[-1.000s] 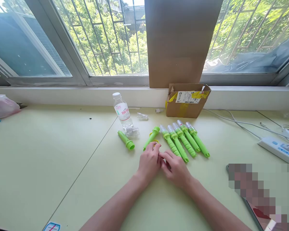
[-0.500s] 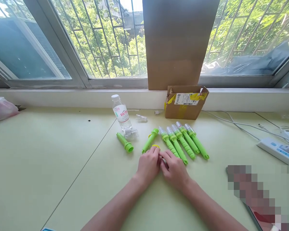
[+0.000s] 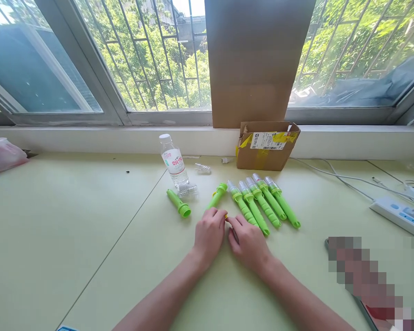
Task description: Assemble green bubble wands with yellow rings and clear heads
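My left hand (image 3: 209,233) and my right hand (image 3: 247,236) rest close together near the middle of the table, fingers bent and pinched. Between their fingertips a bit of a small yellow piece (image 3: 226,216) shows; the rest is covered. Just beyond my left hand lies a green tube with a threaded end (image 3: 217,195), its near end hidden by the fingers. Another green tube (image 3: 178,203) lies to the left. Several green tubes with clear caps (image 3: 262,204) lie side by side, right beyond my right hand.
A water bottle (image 3: 174,161) stands behind a clear plastic piece (image 3: 188,191). Farther back are a small clear part (image 3: 203,168), a white cap (image 3: 225,160) and a cardboard box (image 3: 262,158). A power strip (image 3: 400,216) with cables is at right, a pink bag (image 3: 3,154) at far left.
My left hand has shifted slightly left and forward, covering more of the near green tube. The yellow piece, seen before as a curved edge above the fingers, is now mostly hidden between the fingertips.
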`<action>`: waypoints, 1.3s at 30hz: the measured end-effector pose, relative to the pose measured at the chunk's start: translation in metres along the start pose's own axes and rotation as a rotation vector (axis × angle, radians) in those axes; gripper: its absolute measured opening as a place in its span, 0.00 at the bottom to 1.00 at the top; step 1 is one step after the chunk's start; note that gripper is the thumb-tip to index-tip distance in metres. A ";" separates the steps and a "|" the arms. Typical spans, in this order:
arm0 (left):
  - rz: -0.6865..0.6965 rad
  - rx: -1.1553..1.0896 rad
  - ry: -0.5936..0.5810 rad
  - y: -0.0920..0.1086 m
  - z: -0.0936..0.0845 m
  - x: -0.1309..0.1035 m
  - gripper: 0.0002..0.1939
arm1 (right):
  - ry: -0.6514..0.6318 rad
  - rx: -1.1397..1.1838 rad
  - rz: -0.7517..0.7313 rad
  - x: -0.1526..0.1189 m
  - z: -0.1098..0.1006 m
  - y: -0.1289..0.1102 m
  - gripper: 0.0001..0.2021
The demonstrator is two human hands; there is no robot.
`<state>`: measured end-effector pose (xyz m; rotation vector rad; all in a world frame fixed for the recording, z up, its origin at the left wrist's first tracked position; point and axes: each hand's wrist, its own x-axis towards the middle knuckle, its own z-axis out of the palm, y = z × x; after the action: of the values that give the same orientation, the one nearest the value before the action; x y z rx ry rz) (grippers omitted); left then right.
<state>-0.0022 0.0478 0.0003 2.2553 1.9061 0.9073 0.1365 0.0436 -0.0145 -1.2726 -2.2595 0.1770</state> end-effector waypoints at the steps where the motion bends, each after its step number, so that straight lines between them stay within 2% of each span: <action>1: 0.002 -0.006 0.034 0.000 -0.001 0.000 0.09 | 0.002 -0.001 -0.003 0.000 0.000 0.000 0.14; 3: 0.001 -0.037 0.102 0.000 -0.001 0.000 0.06 | 0.013 0.002 -0.012 0.000 0.000 -0.001 0.14; 6: 0.003 -0.121 0.141 -0.001 0.000 0.000 0.04 | 0.050 0.021 -0.005 0.000 0.001 -0.002 0.13; 9: 0.042 -0.275 0.081 0.001 -0.002 -0.002 0.04 | 0.099 0.045 0.030 0.001 0.000 -0.002 0.08; 12: 0.168 -0.416 -0.024 0.004 -0.008 -0.002 0.06 | 0.151 0.091 0.062 0.002 0.000 -0.002 0.05; 13: 0.206 -0.424 -0.024 0.003 -0.010 -0.002 0.07 | 0.163 0.108 0.066 0.002 0.000 -0.001 0.06; 15: 0.227 -0.352 0.065 0.000 -0.014 0.001 0.08 | 0.176 0.135 0.065 0.001 0.000 0.000 0.08; 17: 0.167 -0.194 0.212 -0.007 -0.014 0.006 0.07 | 0.181 0.151 0.068 0.001 0.000 0.001 0.10; 19: 0.078 -0.038 0.278 -0.015 -0.012 0.011 0.09 | 0.179 0.157 0.084 0.000 0.001 0.001 0.09; 25: -0.036 0.190 0.032 -0.024 -0.001 0.016 0.14 | 0.167 0.136 0.113 0.001 0.002 0.001 0.08; 27: -0.051 0.255 0.013 -0.023 -0.001 0.015 0.16 | 0.169 0.134 0.112 0.001 0.002 0.001 0.08; 31: -0.078 0.371 0.047 -0.018 -0.004 0.013 0.25 | 0.163 0.146 0.117 0.002 0.001 0.000 0.09; 33: -0.106 0.404 0.028 -0.016 -0.006 0.013 0.23 | 0.158 0.152 0.128 0.002 0.001 0.000 0.09; 36: -0.165 0.413 -0.018 -0.014 -0.009 0.013 0.14 | 0.155 0.167 0.146 0.001 0.001 -0.001 0.10; 39: -0.200 0.365 0.017 -0.013 -0.012 0.015 0.11 | 0.160 0.185 0.161 0.002 0.000 -0.001 0.10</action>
<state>-0.0181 0.0604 0.0110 2.1738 2.4206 0.5940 0.1347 0.0449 -0.0130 -1.3196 -1.9583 0.3231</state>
